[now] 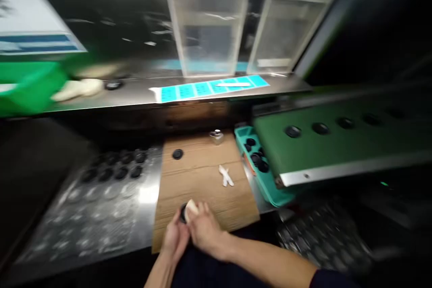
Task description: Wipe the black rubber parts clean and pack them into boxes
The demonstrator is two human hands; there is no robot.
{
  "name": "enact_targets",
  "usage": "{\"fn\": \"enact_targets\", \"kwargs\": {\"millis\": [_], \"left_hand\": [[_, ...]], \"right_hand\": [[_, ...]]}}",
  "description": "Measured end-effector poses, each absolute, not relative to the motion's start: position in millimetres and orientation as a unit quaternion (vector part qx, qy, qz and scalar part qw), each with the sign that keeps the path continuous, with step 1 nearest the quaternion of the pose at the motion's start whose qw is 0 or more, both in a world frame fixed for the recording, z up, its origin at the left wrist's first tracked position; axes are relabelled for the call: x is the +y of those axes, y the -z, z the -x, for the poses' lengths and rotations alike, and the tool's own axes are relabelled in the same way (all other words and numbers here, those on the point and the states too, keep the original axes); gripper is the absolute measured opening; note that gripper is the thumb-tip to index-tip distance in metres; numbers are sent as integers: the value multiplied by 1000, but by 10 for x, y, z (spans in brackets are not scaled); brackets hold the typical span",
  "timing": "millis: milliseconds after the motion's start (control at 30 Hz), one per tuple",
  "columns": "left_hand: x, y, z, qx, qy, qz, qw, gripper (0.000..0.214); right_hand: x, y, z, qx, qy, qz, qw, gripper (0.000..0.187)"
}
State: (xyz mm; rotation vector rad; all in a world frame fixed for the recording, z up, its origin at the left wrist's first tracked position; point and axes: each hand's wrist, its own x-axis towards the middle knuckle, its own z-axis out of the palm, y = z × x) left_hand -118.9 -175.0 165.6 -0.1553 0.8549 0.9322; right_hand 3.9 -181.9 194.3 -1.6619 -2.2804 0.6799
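Note:
Both my hands meet at the near edge of a cardboard sheet. My left hand is closed around a small round black cap. My right hand is closed beside it, a fingertip in a pale cover pressing on the cap's top. Another black cap lies alone further back on the cardboard. A small white crumpled item rests mid-sheet. A small clear jar stands at the sheet's far edge.
A clear blister tray with several black caps in its far pockets lies to the left. A teal bin with caps sits under the end of a green conveyor carrying caps. A cyan label sheet lies on the rear shelf. A green bin is far left.

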Motion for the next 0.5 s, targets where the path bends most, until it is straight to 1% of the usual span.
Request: {"fn": "enact_targets", "kwargs": {"millis": [67,133,200,300,367,433,500], "left_hand": [[-1569,-1414,932,438,-435,57,785,40],[-1519,-1350,808,456,-439,28,774,40],[-1520,-1405,755,456,-419,13,785,40],[-1494,-1560,637,450,-390,10,803,38],[-1452,-1647,519,445,-385,2,809,36],[-1412,-1689,431,436,-381,-8,815,34],[-1392,-1692,427,418,-378,-4,826,33]], "right_hand": [[-1658,-1778,-271,-759,-270,580,118,40],[-1596,-1747,-388,-704,-293,632,138,42],[-1618,-1793,-444,-675,-299,657,153,44],[-1710,-1863,-556,-724,-290,601,173,42],[-1745,-1871,-648,-705,-278,628,179,40],[-1738,-1838,-724,-666,-274,669,184,44],[-1681,-1765,-804,-689,-275,641,197,48]]}}
